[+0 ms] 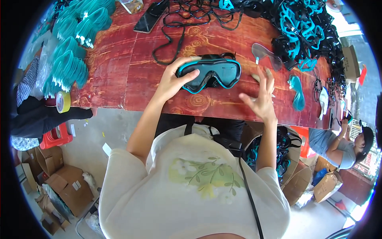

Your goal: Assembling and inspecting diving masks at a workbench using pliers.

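A diving mask (227, 75) with a black and turquoise frame and dark lenses sits over the red wooden table (131, 75), lens side up. My left hand (171, 82) grips its left end, the thumb across the lens and the fingers behind the upper rim. To the right of the mask, my right hand (262, 98) is open and touches no part of it, its fingers spread above the tabletop. Past those fingertips lies a clear lens piece (267, 55) with a small white tab. A turquoise strap bundle (296, 92) rests farther right.
Stacks of turquoise straps (68, 67) fill the left side, near a yellow tape roll (63, 102). Black cords and a phone (150, 18) lie at the back. Mask frames (298, 32) are heaped at back right. Another person (338, 147) sits at right; cartons (73, 187) stand below left.
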{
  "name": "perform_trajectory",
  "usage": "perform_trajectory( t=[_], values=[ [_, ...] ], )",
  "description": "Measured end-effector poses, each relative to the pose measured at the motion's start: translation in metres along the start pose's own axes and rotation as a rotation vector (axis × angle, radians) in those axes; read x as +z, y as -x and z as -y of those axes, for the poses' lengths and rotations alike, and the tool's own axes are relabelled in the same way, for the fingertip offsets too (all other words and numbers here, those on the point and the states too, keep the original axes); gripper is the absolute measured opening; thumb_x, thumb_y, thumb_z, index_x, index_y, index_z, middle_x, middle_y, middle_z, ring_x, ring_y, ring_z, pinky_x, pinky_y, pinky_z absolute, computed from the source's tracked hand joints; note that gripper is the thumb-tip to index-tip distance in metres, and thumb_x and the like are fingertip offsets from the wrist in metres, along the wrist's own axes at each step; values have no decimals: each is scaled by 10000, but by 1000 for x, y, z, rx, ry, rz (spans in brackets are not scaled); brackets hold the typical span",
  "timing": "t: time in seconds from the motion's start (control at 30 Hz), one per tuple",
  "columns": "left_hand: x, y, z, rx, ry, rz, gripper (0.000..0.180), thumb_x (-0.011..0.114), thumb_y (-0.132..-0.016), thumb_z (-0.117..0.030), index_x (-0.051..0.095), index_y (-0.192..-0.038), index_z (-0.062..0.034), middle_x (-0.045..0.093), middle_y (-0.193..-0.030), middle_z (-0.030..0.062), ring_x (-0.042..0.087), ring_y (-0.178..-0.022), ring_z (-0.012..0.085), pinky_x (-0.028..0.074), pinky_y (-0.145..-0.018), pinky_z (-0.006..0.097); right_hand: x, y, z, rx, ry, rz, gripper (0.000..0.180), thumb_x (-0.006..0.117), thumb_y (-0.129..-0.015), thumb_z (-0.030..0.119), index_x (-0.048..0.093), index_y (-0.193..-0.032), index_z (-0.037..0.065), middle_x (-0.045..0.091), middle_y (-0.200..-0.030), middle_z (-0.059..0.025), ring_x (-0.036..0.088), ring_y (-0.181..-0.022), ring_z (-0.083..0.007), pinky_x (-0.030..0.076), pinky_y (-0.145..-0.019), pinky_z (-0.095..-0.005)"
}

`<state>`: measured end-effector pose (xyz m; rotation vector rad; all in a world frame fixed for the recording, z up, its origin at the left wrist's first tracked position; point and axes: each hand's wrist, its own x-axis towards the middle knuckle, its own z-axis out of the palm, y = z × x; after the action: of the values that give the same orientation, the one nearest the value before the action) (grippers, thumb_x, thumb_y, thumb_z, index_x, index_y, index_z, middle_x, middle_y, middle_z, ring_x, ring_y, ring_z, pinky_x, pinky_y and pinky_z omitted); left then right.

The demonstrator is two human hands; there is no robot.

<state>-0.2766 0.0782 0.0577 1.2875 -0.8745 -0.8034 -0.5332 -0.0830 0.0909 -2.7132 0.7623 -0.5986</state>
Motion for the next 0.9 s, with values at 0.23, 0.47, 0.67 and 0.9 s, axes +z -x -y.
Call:
perform_trajectory(
  t=[0.23,0.47,0.67,0.9],
  values=[
    [0,-17,-11,-93,18,45,360,708,-878,-198,641,-1201,-54,668,-1088,62,588,-1043,111,454,-916,271,43,-52,2,198,-700,16,334,633,-924,92,588,-1251,40,549,-999,-34,561,-850,-102,476,-768,-234],
    [-12,-23,-35,-273,460,81,1174,11,-775,-877,507,-1332,30,530,-1349,135,418,-1310,242,212,-1142,384,42,-67,6,334,-1027,-80,234,639,-921,83,665,-1149,35,639,-855,2,566,-684,-32,435,-523,-176],
    [-21,-18,-64,-185,412,131,1203,18,-764,-887,428,-1380,61,467,-1410,176,427,-1307,280,310,-1097,432,20,-70,22,326,-1040,-105,263,665,-913,111,663,-1159,18,657,-928,-7,603,-787,-58,466,-623,-189],
    [-19,-15,-74,-184,502,118,1217,83,-751,-908,423,-1372,82,504,-1367,192,470,-1277,281,317,-1106,404,4,-65,36,266,-1160,-147,275,675,-882,12,651,-1155,-15,660,-954,-40,606,-789,-68,476,-705,-206]
  ],
)
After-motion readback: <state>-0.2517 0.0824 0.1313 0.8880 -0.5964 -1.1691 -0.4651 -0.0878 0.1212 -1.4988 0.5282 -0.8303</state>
